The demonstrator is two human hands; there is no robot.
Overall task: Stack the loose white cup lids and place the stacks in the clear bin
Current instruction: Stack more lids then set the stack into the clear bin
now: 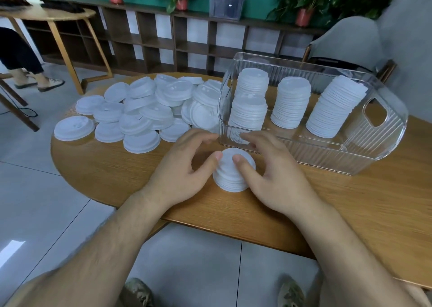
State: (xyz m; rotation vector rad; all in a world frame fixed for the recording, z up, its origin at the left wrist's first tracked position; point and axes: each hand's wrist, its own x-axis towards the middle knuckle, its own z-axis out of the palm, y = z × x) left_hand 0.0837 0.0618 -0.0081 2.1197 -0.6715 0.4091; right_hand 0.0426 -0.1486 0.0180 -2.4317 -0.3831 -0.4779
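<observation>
our left hand and right hand cup a short stack of white lids from either side, fingers curled round it and both thumbs pressing on its top. it sits on the table, just in front of the near left corner of the clear bin.

the main risk, as we judge it, is the lift. the lids look thin and smooth, and if they are not nested true, a squeeze from the sides could splay them or pop one out. the bin's near wall is right beside our fingers, so a low carry could catch the rim and knock the stack apart. inside, the leaning stack at the right tilts, and a bump could topple it against its neighbours.

the loose lids heaped at the left are round and domed, with a raised rim and a small sip hole, in matt white. the bin is clear, hard, ribbed plastic with rounded corners and a cut-out handle. the table shows warm wood grain and a rounded edge.
</observation>
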